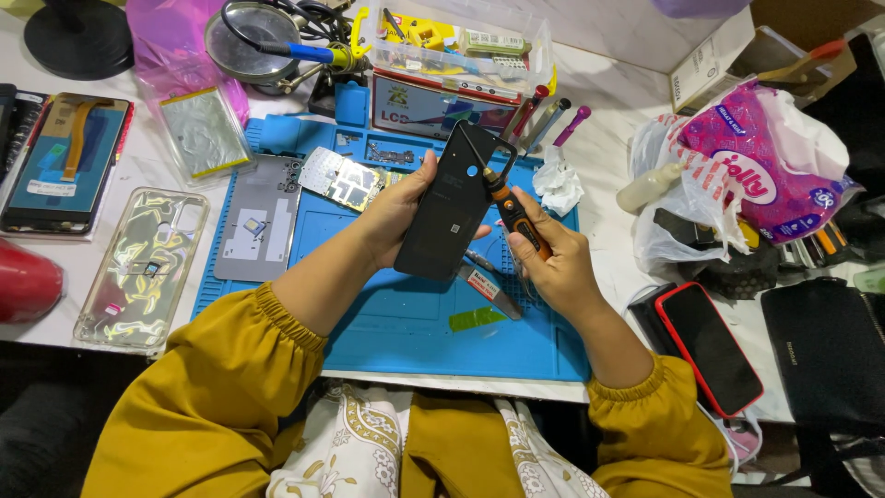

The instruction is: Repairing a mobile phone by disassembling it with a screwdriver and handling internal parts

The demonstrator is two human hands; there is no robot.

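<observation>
Phone [449, 207] sits in my left hand [398, 214], fingers clamped on its left edge, long axis tilted up-right over the blue mat [406, 323] centre. Right hand [553, 263] grips screwdriver [505, 203], tip at the phone's top, near the camera hole. Circuit board [343, 177] lies left, toward the mat's far edge.

Black phone back [449, 207], blue mat [406, 323], orange-black screwdriver [512, 214], mustard sleeves [212, 387].

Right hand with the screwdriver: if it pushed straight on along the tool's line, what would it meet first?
The right hand aims the screwdriver up-left; its tip already appears to rest on the black phone body near the top, held by the left hand. Actual contact is hard to judge.
</observation>
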